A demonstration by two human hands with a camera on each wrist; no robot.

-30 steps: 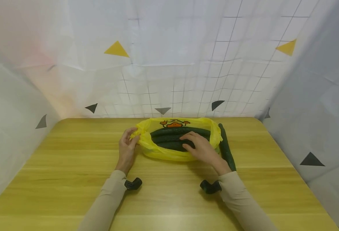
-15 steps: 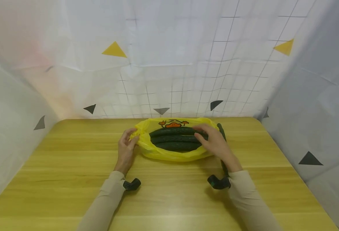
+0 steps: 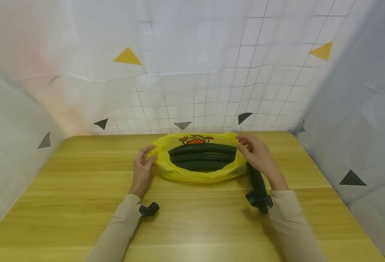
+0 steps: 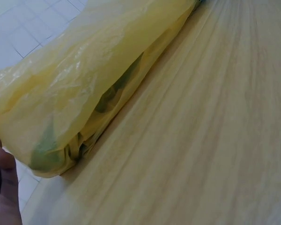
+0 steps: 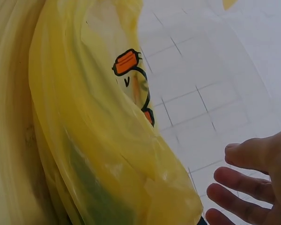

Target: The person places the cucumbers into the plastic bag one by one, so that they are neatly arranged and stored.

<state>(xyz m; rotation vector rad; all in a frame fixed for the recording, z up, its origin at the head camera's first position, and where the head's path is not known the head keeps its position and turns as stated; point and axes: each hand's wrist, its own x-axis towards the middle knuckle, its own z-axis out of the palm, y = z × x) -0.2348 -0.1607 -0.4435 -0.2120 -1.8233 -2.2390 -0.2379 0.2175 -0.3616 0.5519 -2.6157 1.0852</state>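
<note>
A yellow plastic bag point(image 3: 192, 177) lies on the table with its mouth spread, a cartoon print inside the far side. Three dark green cucumbers point(image 3: 203, 157) lie side by side in it. My left hand point(image 3: 142, 171) pinches the bag's left end; in the left wrist view only part of the hand point(image 4: 4, 183) shows at the edge. My right hand point(image 3: 259, 156) is at the bag's right end, fingers loosely bent and holding nothing. The right wrist view shows its fingers point(image 5: 239, 176) apart from the bag. Another cucumber point(image 3: 257, 180) lies outside, partly hidden under the right hand and wrist.
The wooden table point(image 3: 192, 225) has a white sheet wall point(image 3: 185, 94) with grid lines behind it and a sheet on each side. Black wrist cameras point(image 3: 149, 209) sit at both sleeves.
My right hand has lifted off the cucumbers inside the bag and moved right to the bag's right end, now over the outside cucumber. The left hand has stayed at the left end.
</note>
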